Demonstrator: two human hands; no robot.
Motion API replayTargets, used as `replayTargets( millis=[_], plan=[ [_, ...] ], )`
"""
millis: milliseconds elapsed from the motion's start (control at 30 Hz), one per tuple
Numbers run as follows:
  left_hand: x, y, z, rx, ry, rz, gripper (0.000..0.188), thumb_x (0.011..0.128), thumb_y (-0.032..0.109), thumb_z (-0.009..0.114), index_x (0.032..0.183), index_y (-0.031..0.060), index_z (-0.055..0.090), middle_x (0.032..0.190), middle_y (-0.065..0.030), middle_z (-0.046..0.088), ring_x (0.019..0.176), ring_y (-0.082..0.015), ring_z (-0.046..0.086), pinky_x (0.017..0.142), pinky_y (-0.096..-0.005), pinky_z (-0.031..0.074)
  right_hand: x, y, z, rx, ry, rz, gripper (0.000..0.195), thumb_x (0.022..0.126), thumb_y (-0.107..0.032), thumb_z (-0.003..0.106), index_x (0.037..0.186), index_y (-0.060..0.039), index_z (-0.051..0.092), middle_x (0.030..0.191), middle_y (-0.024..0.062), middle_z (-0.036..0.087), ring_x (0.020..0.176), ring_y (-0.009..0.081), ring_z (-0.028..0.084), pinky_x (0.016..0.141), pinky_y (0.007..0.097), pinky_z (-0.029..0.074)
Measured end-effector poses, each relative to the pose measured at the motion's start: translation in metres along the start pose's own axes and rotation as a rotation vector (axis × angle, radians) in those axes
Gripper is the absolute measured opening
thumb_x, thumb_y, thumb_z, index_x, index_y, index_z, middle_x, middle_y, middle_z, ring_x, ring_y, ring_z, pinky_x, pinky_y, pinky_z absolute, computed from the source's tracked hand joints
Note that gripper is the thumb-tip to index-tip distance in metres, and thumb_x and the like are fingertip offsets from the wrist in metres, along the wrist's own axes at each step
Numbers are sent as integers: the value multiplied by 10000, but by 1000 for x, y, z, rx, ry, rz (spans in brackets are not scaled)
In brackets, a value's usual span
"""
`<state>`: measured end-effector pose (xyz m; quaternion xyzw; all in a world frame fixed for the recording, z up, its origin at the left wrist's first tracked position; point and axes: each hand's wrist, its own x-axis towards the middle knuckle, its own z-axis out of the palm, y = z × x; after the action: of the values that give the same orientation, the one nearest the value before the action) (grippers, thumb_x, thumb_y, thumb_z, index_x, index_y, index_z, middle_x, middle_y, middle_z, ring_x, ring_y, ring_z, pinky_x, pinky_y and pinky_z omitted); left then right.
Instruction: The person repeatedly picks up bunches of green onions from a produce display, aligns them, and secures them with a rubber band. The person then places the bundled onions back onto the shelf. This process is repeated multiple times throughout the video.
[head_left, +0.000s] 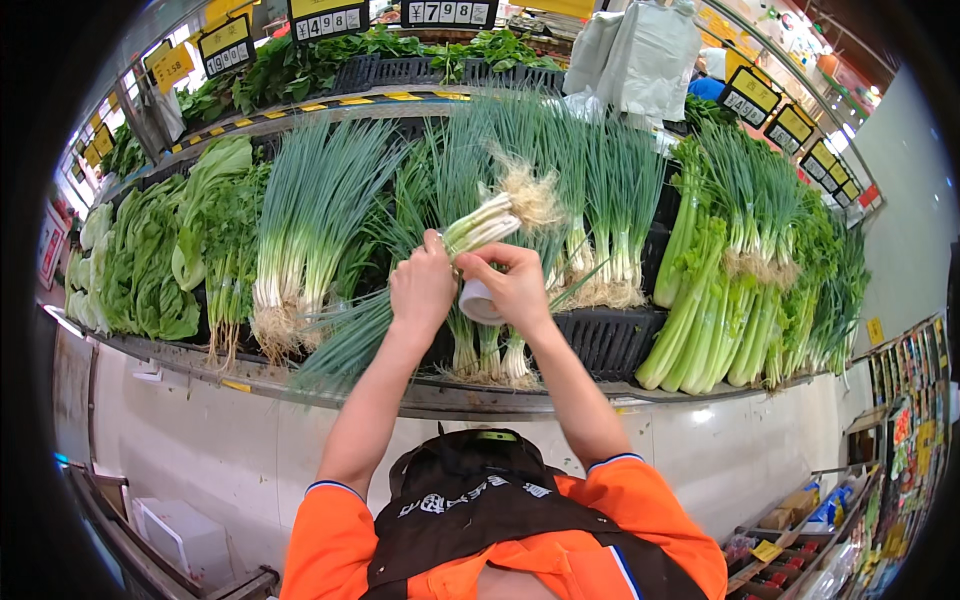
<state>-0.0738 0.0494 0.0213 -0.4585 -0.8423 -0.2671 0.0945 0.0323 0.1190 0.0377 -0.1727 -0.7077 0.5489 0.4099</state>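
My left hand (424, 289) is wrapped around a bunch of green onions (480, 225). Their white stems and pale roots tilt up to the right, while the long green leaves trail down to the left. Close beside it, my right hand (516, 285) holds a white roll, apparently of tape (481, 302), with thumb and fingertips near the stems. Whether a strip runs from the roll to the stems is hard to tell. Below the roll, more green onion bunches (491, 356) stand roots down at the shelf's front edge.
Large green onions (311, 247) and leafy lettuce (146, 259) lie to the left. Celery (705, 322) is stacked on the right, by a black plastic crate (607, 341). White plastic bags (637, 60) hang at the back. Price signs (750, 96) line the overhead rail.
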Motion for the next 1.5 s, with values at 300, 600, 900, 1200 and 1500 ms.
replayTargets(
  millis=[300, 600, 900, 1200, 1500],
  plan=[
    [-22, -3, 18, 47, 218, 230, 707, 863, 132, 528, 1442, 39, 133, 719, -152, 587, 572, -293, 622, 467, -383, 497, 4, -10, 10, -702, 131, 265, 290, 744, -319, 687, 674, -39, 671, 612, 128, 631, 589, 322, 624, 556, 395, 480],
    [-5, 1, -1, -119, 27, 132, 265, 814, 200, 602, 990, 29, 501, 765, -187, 626, 678, -375, 632, 570, -455, 507, -22, 4, 2, -295, 205, 15, 174, 771, -158, 712, 785, 5, 655, 605, 37, 631, 537, 107, 571, 511, 251, 440],
    [6, 7, -72, -1088, -962, -151, 108, 722, 34, 586, 802, -32, 558, 611, -48, 546, 430, -118, 509, 414, -271, 416, -28, -9, -33, 369, -64, 243, 139, 741, -26, 735, 795, -6, 608, 702, 9, 620, 600, 43, 568, 506, 200, 441],
    [-32, -5, -57, -1691, -1657, -241, 533, 630, -42, 716, 1067, 33, 420, 667, -69, 529, 403, -177, 455, 371, -332, 375, -16, -12, -54, 365, -725, 97, 621, 611, -34, 813, 1172, 8, 548, 1187, 127, 586, 1052, 193, 576, 904, 328, 474],
    [-44, -12, -33, -1461, -1678, 41, 382, 719, 101, 734, 1040, 27, 541, 849, -124, 642, 727, -263, 628, 672, -406, 495, -41, -14, -56, 157, -547, -26, 473, 583, -95, 811, 1022, -45, 642, 995, 57, 637, 888, 174, 584, 799, 326, 475]
  ],
)
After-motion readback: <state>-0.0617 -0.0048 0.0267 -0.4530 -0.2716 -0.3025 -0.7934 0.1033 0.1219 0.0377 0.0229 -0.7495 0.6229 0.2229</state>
